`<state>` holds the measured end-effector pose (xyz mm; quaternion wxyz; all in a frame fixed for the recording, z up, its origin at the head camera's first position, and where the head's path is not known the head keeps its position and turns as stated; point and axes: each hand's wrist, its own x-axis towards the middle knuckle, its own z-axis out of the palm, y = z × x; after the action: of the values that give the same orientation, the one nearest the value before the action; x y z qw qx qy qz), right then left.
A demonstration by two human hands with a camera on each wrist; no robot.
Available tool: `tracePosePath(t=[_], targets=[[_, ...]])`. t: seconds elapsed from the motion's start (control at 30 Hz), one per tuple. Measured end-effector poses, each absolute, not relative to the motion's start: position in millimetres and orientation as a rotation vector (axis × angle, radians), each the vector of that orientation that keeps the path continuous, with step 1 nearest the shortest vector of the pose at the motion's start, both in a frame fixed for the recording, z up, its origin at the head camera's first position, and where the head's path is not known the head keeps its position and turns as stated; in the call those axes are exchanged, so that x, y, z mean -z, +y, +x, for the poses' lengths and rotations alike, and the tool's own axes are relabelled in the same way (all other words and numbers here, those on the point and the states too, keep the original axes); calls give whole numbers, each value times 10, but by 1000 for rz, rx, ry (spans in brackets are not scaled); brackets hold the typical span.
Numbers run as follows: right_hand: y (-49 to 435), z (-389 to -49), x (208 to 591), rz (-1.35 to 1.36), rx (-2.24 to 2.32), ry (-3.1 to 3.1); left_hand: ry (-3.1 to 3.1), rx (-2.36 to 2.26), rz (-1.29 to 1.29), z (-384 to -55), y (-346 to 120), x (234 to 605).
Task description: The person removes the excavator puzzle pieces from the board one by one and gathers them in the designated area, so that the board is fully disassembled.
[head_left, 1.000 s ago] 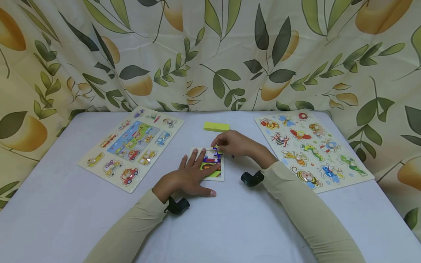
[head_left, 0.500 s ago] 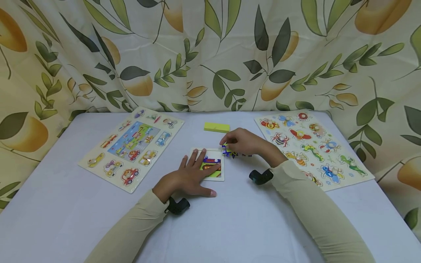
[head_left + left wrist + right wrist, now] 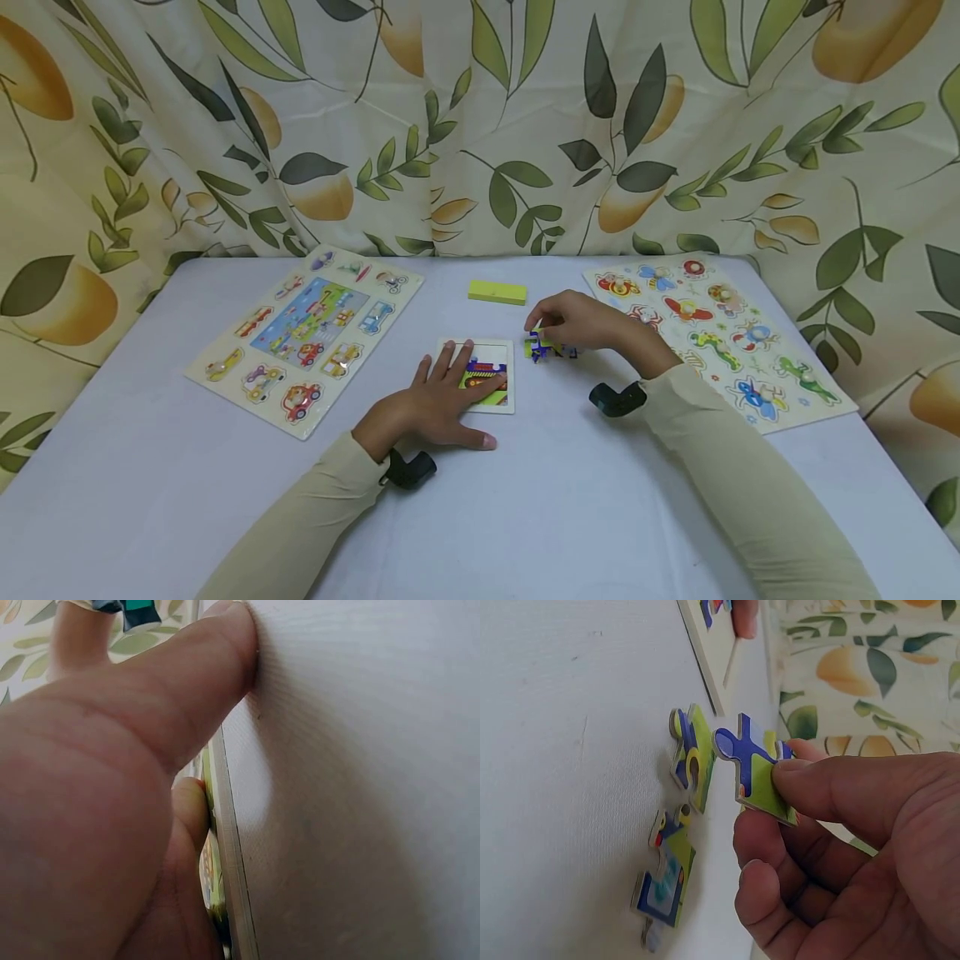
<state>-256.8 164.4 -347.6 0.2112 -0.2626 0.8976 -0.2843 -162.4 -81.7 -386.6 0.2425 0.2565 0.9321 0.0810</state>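
Note:
My left hand [image 3: 431, 408] lies with spread fingers on a small white-framed jigsaw tray [image 3: 491, 351]. Part of a picture with purple, red and green shows beside its fingers; the hand hides the rest. In the left wrist view the thumb [image 3: 202, 656] touches the white cloth near the tray's edge. To the right of the tray, my right hand [image 3: 585, 321] pinches a blue and green jigsaw piece [image 3: 761, 776] between thumb and fingers, raised off the table. Below it lie loose jigsaw pieces, one with yellow and blue [image 3: 697, 754] and another with a blue border [image 3: 667, 877].
A yellow-green block [image 3: 497, 292] lies behind the tray. At the left is a vehicle puzzle board [image 3: 225, 379]; at the right an insect puzzle board [image 3: 787, 404], partly covered by my right arm. A leaf-patterned curtain [image 3: 480, 125] hangs behind the white table [image 3: 525, 517].
My right hand has moved right, from over the tray's upper right corner to above the loose pieces, with a jigsaw piece in its fingers. The left hand stays on the tray.

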Motion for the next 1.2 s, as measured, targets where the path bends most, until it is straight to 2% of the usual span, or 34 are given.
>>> tracePosePath(t=[0.87, 1.2], targets=[[2227, -2491, 3405, -626, 853, 2517, 2543, -285, 709, -1621, -841, 3863], [2311, -2504, 3434, -590, 807, 2481, 2538, -290, 715, -1611, -839, 3846]])
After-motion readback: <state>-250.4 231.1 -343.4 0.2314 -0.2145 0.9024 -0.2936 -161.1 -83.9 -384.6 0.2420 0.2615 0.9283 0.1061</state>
